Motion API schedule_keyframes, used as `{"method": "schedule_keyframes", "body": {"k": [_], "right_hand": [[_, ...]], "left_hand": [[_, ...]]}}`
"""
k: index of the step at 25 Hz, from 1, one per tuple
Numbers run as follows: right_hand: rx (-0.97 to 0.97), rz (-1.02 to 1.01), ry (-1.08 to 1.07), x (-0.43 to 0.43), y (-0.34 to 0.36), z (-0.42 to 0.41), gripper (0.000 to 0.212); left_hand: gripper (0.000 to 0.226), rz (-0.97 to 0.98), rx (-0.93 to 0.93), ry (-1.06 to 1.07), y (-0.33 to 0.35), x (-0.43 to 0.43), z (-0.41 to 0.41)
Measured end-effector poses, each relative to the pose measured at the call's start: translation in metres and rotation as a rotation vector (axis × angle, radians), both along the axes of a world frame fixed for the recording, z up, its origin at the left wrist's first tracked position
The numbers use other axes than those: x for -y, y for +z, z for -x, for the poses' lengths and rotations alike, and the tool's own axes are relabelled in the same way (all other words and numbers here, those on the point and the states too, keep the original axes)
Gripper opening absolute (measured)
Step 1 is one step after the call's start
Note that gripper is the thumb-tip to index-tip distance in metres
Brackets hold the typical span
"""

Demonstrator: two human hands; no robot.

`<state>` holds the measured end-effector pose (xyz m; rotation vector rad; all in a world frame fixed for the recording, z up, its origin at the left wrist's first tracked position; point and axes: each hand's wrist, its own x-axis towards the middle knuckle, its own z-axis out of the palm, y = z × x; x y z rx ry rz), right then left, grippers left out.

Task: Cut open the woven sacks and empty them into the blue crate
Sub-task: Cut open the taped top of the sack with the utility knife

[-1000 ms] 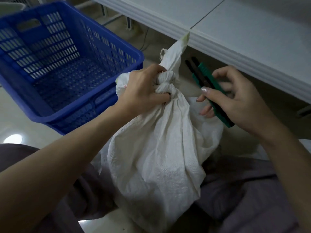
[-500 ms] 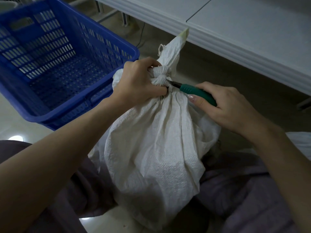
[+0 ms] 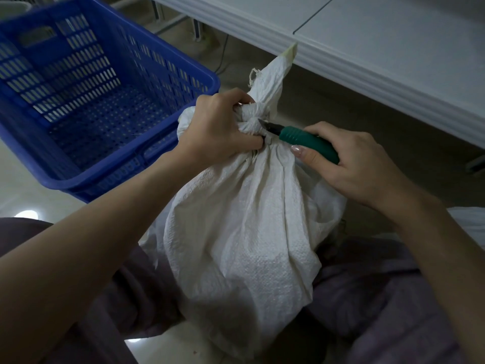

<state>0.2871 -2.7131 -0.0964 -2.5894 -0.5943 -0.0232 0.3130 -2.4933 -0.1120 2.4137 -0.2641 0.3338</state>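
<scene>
A full white woven sack [image 3: 244,232] stands between my knees, its neck tied in a knot [image 3: 253,119] with a loose tail pointing up. My left hand [image 3: 220,127] grips the neck just beside the knot. My right hand [image 3: 349,164] holds a green-handled cutter [image 3: 307,143], and its blade tip touches the tie right under the knot. The blue crate [image 3: 86,106] sits on the floor to the left and holds nothing that I can see.
A white table edge [image 3: 367,74] runs across the upper right, close above the sack's tail. My legs in dark purple cloth [image 3: 380,298] flank the sack. More white sacking [image 3: 469,222] shows at the right edge. Pale floor lies under the crate.
My right hand turned the cutter from upright beside the sack to level and brought its blade against the tie under the knot. My left hand kept its grip.
</scene>
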Motion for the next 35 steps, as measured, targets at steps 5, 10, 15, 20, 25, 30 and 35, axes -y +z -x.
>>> {"method": "schedule_keyframes", "body": {"k": [5, 10, 15, 20, 25, 30, 35], "right_hand": [[-0.046, -0.032, 0.012, 0.0005, -0.0002, -0.0027, 0.037], [-0.031, -0.057, -0.021, -0.0014, -0.004, -0.0031, 0.032], [-0.001, -0.089, -0.045, 0.0003, -0.0058, -0.0036, 0.044], [-0.005, -0.104, -0.061, 0.0033, -0.0075, -0.0024, 0.044], [0.015, -0.117, -0.052, 0.001, -0.008, -0.0025, 0.045], [0.027, -0.117, -0.053, 0.0009, -0.0079, -0.0019, 0.049], [0.024, -0.161, -0.071, 0.0038, -0.0031, 0.0005, 0.05]], "left_hand": [[0.053, 0.004, 0.016, -0.007, 0.001, 0.0002, -0.0011], [0.052, -0.023, 0.009, -0.016, 0.0018, 0.0, -0.003], [0.053, -0.018, 0.002, -0.007, 0.0028, 0.0023, -0.0023], [0.051, -0.004, -0.001, -0.004, 0.002, 0.0013, -0.0025], [0.055, -0.007, 0.013, -0.009, 0.0024, 0.0008, -0.0033], [0.058, -0.003, 0.018, -0.003, 0.003, -0.0004, -0.0041], [0.054, -0.005, 0.012, -0.01, 0.0026, 0.0016, -0.0046]]}}
